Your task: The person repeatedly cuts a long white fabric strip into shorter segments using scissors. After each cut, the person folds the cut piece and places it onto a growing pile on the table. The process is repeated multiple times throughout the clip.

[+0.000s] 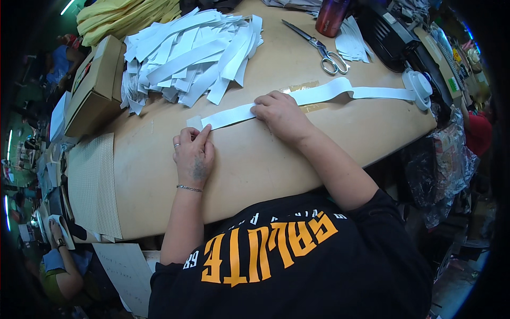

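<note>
A long white elastic band (324, 94) lies flat across the tan table (255, 159), running from a white roll (419, 87) at the right edge to a free end at the left. My left hand (192, 154) presses its index fingertip on that free end. My right hand (281, 114) rests palm down on the band a little further right, fingers curled over it. A strip of yellowish tape (304, 87) on the table lies under the band beside my right hand.
A big heap of cut white strips (186, 53) fills the table's far left. Scissors (321, 49) lie at the far middle, next to a dark red bottle (332, 16). A cardboard box (95, 87) sits left, yellow cloth (125, 16) behind. Another person's arm (58, 255) shows lower left.
</note>
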{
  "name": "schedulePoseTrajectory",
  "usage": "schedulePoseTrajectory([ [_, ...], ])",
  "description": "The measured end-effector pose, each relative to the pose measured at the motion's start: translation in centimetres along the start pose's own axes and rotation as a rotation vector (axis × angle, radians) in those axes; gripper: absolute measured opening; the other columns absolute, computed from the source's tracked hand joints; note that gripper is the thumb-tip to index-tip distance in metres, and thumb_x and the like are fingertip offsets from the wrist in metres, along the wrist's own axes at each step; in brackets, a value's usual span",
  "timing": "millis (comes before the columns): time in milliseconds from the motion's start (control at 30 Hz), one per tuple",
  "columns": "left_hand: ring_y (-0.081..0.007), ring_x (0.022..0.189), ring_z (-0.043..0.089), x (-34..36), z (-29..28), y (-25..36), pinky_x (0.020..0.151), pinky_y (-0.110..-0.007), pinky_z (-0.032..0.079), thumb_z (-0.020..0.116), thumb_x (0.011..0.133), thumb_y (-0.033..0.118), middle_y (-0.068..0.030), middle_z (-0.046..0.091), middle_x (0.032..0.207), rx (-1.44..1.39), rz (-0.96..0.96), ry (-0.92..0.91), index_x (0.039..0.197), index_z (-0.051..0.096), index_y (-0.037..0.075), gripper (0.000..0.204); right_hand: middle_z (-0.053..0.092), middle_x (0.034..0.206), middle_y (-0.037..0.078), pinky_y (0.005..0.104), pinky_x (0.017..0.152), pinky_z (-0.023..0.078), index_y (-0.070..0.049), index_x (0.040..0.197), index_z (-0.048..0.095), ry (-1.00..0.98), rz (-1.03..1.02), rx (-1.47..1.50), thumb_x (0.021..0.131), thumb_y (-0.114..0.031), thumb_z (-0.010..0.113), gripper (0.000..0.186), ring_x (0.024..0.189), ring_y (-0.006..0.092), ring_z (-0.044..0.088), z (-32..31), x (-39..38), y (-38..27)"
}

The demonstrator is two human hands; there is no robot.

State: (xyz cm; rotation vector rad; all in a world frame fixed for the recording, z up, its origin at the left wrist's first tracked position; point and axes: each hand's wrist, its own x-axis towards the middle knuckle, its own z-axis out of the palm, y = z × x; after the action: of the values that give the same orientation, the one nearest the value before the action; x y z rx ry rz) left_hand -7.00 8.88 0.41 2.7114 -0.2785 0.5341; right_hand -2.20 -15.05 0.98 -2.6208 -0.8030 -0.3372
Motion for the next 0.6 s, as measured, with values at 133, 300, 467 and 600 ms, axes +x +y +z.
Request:
schedulePoseTrajectory([
  [133, -0.0270, 0.089, 0.050, -0.12, -0.22, 0.07, 0.079, -0.038, 0.045, 0.059, 0.078, 0.007, -0.0070, 0.055, 0.095, -0.009, -0.032, -0.016, 0.106, 0.070, 0.016, 0.031, 0.060, 0.100, 0.003, 0.0365, 0.091, 0.042, -0.012, 0.091, 0.066, 0.048, -0.005, -0.001, 0.080, -0.011, 0.053, 0.017, 0.102, 0.0232, 0.053, 0.14, 0.08, -0.10],
  [300, -0.0270, 0.089, 0.050, -0.06, -0.07, -0.02, 0.079, -0.038, 0.045, 0.059, 0.078, 0.008, -0.0068, 0.055, 0.095, -0.019, -0.043, -0.022, 0.106, 0.070, 0.016, 0.031, 0.060, 0.098, 0.002, 0.0367, 0.088, 0.043, -0.012, 0.086, 0.066, 0.056, 0.003, 0.006, 0.078, -0.010, 0.054, 0.015, 0.099, 0.0230, 0.054, 0.24, 0.29, 0.08],
  [467, -0.0269, 0.089, 0.050, 0.01, -0.10, -0.21, 0.080, -0.037, 0.045, 0.059, 0.079, 0.009, -0.0067, 0.056, 0.095, -0.024, -0.040, -0.024, 0.105, 0.071, 0.016, 0.030, 0.060, 0.096, 0.002, 0.0368, 0.085, 0.044, -0.013, 0.084, 0.066, 0.050, -0.028, -0.051, 0.077, -0.010, 0.055, 0.014, 0.097, 0.0229, 0.054, -0.17, 0.54, 0.08],
  [600, -0.0272, 0.089, 0.050, 0.06, -0.28, -0.07, 0.080, -0.037, 0.044, 0.059, 0.078, 0.008, -0.0074, 0.056, 0.096, -0.039, -0.058, -0.036, 0.106, 0.071, 0.016, 0.031, 0.059, 0.095, 0.002, 0.0370, 0.084, 0.044, -0.013, 0.084, 0.066, 0.056, -0.025, -0.074, 0.077, -0.011, 0.055, 0.013, 0.098, 0.0230, 0.053, 0.12, 0.31, 0.01],
])
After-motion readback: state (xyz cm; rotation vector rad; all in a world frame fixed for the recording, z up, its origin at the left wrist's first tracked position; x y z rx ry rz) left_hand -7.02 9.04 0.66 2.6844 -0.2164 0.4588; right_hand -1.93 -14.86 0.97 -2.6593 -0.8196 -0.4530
